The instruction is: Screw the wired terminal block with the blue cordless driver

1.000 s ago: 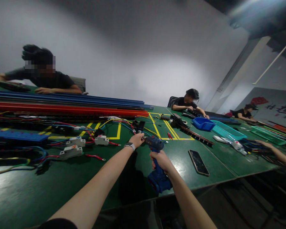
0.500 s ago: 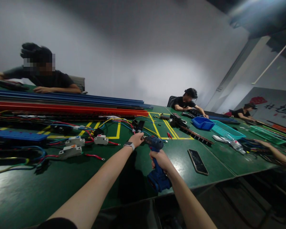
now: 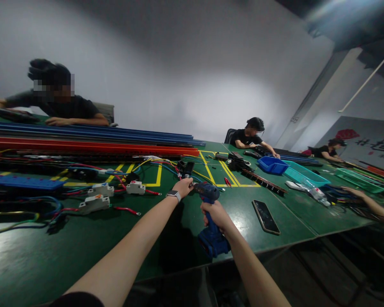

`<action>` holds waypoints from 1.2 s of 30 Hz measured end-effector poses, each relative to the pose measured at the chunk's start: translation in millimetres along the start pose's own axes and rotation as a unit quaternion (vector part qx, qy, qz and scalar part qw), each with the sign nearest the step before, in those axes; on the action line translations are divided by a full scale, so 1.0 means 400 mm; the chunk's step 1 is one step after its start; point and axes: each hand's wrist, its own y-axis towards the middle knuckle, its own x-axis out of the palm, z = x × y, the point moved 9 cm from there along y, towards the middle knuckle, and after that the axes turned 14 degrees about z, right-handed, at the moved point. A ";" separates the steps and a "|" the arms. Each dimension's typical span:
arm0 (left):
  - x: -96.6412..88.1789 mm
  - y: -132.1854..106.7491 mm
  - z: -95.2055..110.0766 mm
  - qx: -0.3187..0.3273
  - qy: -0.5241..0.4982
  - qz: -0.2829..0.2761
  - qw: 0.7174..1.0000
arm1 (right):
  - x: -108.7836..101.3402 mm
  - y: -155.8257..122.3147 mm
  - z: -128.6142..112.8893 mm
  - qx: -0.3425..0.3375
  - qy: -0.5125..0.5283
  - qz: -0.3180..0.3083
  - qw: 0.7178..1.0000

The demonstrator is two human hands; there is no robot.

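My right hand (image 3: 216, 214) is wrapped round the grip of a blue cordless drill (image 3: 213, 243). The drill's chuck points left, at the fingers of my left hand (image 3: 183, 186), which are closed in a pinch. What they pinch is too small and partly hidden to make out. Right behind these fingers stands a black block-shaped part (image 3: 188, 169), with coloured wires (image 3: 169, 164) beside it. Whether my left hand grips this part I cannot tell. A watch (image 3: 174, 195) is on my left wrist.
White circuit breakers (image 3: 135, 187) with red leads lie to the left on the green table (image 3: 141, 243). Behind them run red rails (image 3: 92, 146) and blue rails (image 3: 115, 133). At right are a phone (image 3: 266, 217), a blue bin (image 3: 272, 165) and co-workers, one person's hand (image 3: 353, 192) among wires.
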 end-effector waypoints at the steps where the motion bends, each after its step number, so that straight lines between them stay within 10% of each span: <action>1: -0.002 0.000 0.001 0.001 0.000 0.001 1.000 | 0.000 0.001 0.001 0.000 -0.001 0.000 1.000; 36: -0.004 -0.002 0.004 -0.002 0.000 -0.009 1.000 | -0.003 -0.005 -0.007 -0.006 -0.011 0.006 1.000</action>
